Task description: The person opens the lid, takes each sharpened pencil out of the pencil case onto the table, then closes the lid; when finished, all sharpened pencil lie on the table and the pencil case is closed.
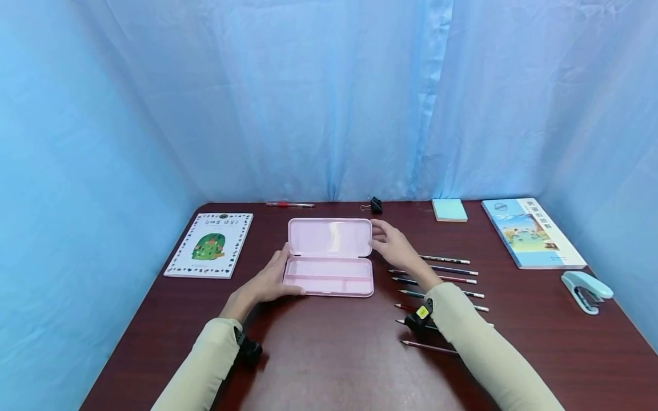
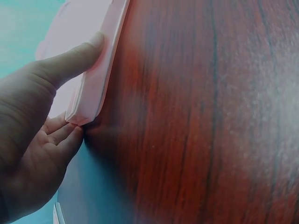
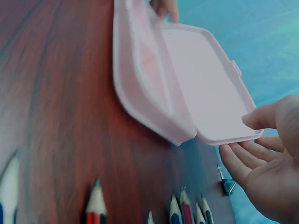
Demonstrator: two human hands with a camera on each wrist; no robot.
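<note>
A pink pencil case (image 1: 329, 283) lies on the table with its lid (image 1: 319, 237) raised at the back. Inside, low dividers split the tray into compartments with nothing in them. My left hand (image 1: 267, 279) grips the case's left end, thumb (image 2: 77, 60) along the front edge and fingers at the side. At the lid's right edge, my right hand (image 1: 393, 245) pinches it, with the thumb (image 3: 264, 116) on the inner face and the other fingers behind. Several pencils (image 1: 437, 347) lie in a row right of the case, partly hidden under my right forearm.
Along the back edge are a red pen (image 1: 290, 204), a black binder clip (image 1: 376, 205) and a blue sticky-note pad (image 1: 449, 210). A white booklet (image 1: 208, 245) lies at left. A thick book (image 1: 532, 234) and a mint stapler (image 1: 586, 291) sit at right. Blue curtains (image 1: 329, 103) surround the table.
</note>
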